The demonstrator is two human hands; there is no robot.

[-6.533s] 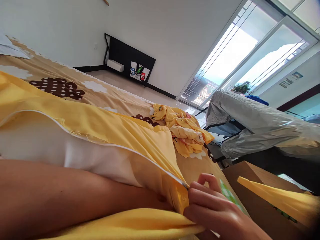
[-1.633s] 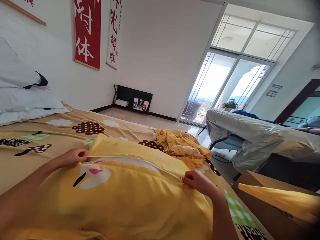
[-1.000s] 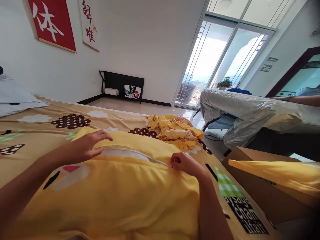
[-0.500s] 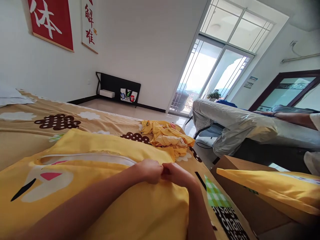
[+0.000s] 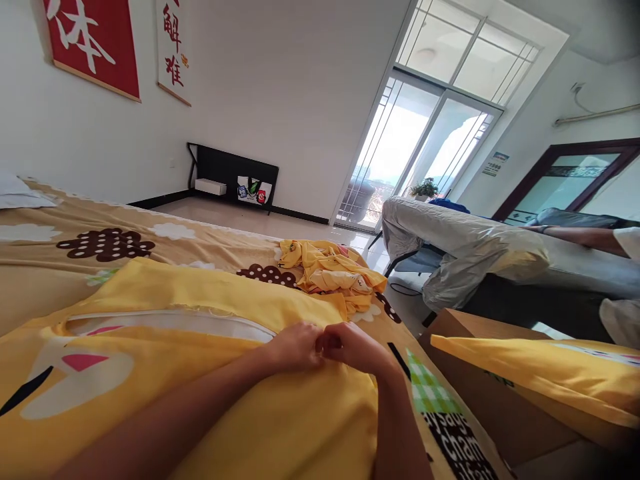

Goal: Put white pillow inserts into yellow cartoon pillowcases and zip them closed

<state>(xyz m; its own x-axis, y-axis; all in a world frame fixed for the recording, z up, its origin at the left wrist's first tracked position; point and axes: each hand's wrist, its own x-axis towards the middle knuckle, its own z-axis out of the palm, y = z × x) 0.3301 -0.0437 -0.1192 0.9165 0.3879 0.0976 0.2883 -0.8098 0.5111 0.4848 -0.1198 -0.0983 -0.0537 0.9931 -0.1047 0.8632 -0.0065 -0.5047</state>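
Note:
A yellow cushion cover (image 5: 280, 413) with a printed cartoon face is spread on the bed before me. Along its upper part a white-lined zip opening (image 5: 210, 325) gapes. At the right end of that opening, my left hand (image 5: 296, 347) is closed in a pinch on the cover's fabric. Right beside it, my right hand (image 5: 353, 347) is closed too, thumb and forefinger curled together against the cover. The two hands touch or nearly touch. Whatever small part sits between the fingertips is hidden.
A crumpled yellow printed cloth (image 5: 335, 270) lies on the patterned bedsheet (image 5: 215, 243) beyond the cover. To the right, another yellow cover (image 5: 545, 367) rests on a cardboard box (image 5: 480, 320). A person's arm (image 5: 580, 235) reaches over a plastic-covered sofa (image 5: 450, 223).
Both hands have shifted slightly left, and my right fingers have curled tighter with the knuckles raised. The zip opening looks a little longer at its left end. The view has drifted slightly.

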